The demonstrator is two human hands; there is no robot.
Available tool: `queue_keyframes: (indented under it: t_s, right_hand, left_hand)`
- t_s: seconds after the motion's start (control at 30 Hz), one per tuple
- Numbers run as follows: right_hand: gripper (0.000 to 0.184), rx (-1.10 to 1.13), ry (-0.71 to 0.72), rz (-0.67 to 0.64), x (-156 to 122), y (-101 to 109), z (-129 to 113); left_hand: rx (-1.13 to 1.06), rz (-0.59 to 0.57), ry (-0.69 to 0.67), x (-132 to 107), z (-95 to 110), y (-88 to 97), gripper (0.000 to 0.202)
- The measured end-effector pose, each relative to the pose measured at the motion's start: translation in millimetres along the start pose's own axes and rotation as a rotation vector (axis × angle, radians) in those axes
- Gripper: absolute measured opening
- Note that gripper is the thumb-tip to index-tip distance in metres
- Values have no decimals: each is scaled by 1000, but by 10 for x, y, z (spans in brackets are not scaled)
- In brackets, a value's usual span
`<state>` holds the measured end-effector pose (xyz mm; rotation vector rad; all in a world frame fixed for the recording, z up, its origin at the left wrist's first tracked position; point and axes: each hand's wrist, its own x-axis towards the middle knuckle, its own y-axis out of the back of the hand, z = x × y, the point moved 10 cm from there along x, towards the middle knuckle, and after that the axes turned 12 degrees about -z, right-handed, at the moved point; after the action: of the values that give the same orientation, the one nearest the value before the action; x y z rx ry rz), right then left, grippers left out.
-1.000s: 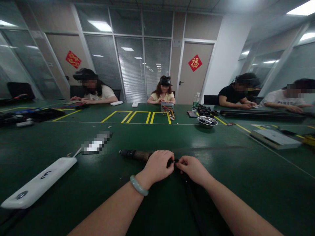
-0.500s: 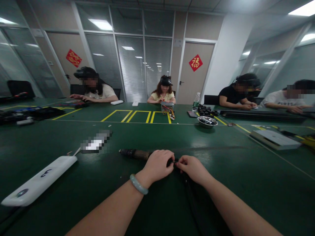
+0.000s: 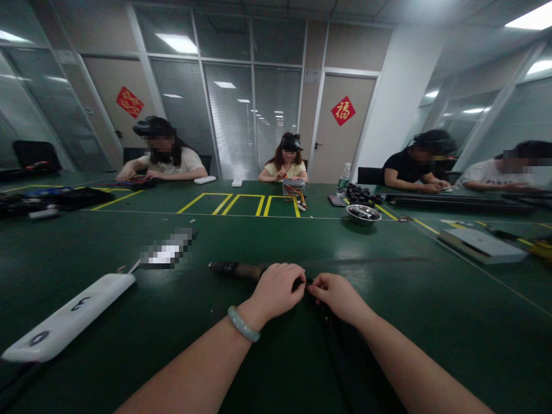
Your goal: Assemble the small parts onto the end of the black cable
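Note:
A dark rod with a brownish grip section [image 3: 245, 271] and a small pale tip lies on the green table, its right part hidden beneath my left hand [image 3: 281, 292]. That hand is closed over it, thumb and fingers curled round a black part. Close beside, my right hand [image 3: 334, 292] pinches thumb against fingers on something small and dark at the rod's right end, too hidden to name. From below my right hand a long black strip [image 3: 334, 345], perhaps fabric, runs toward me between my forearms. A pale green bangle [image 3: 242, 323] circles my left wrist.
On the left lie a white power strip [image 3: 71, 316] and a blurred-out phone-like object [image 3: 168, 250]. A metal bowl [image 3: 363, 214] holds small parts. A flat white box [image 3: 483, 244] sits at right. Several people work across the table, among yellow tape markings [image 3: 244, 195].
My hands stay almost in place; a small shiny bit between my fingertips no longer shows. Across the table, the person at left has shifted their arms.

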<state>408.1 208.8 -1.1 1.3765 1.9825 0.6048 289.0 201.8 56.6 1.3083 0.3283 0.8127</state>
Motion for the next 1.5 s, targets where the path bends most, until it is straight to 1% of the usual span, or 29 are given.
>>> queue_keyframes:
  t_s: [0.17, 0.37, 0.73, 1.5]
  right_hand:
    - [22, 5, 1, 0, -6, 9, -7]
    - [21, 10, 8, 6, -24, 17, -23]
    - [21, 8, 3, 7, -22, 23, -22]
    - [20, -13, 8, 12, -46, 32, -48]
  left_hand:
    - [-12, 13, 0, -7, 0, 16, 5]
    - [-2, -14, 5, -5, -5, -1, 9]
    - [-4, -25, -4, -9, 12, 4, 11]
    - [-34, -11, 0, -2, -22, -8, 13]
